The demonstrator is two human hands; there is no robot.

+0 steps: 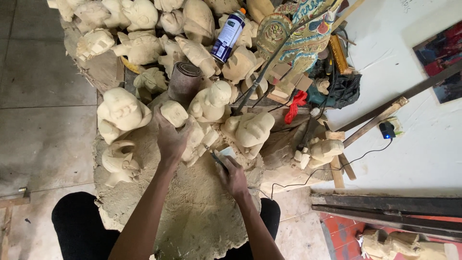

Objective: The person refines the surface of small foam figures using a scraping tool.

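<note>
While the pale wooden figure (pixel 185 126) is steadied on the sawdust-covered stump (pixel 192 216), it is gripped by the left hand (pixel 171 137), whose fingers are curled closed around its rounded head and upper body. Just right of that figure a thin carving tool (pixel 215 156) is held in the right hand (pixel 233 175), the fingers being closed around its handle and its tip brought against the figure's lower side. A small pale block (pixel 227 152) is seen just beside the tool, at the fingertips of the right hand; whether it is held cannot be told. To the left of the gripped figure a round-headed carving (pixel 122 113) is set, and below that one a curled-trunk carving (pixel 120 163) lies on the stump's edge. Directly above the gripped figure a roll of sandpaper (pixel 184 82) is stood upright, and right of it two more unfinished carvings (pixel 211 101) (pixel 250 130) are placed close by. Farther above the figure a heap of similar pale carvings (pixel 139 29) is piled, with a spray can (pixel 228 36) lying tilted among them. Up and to the right of the figure a painted flat puppet (pixel 298 33) is propped, and near it a red cord (pixel 296 106) is draped over clutter. Well right of the figure, a small black charger (pixel 386 130) is plugged in against the white wall (pixel 409 159).
</note>
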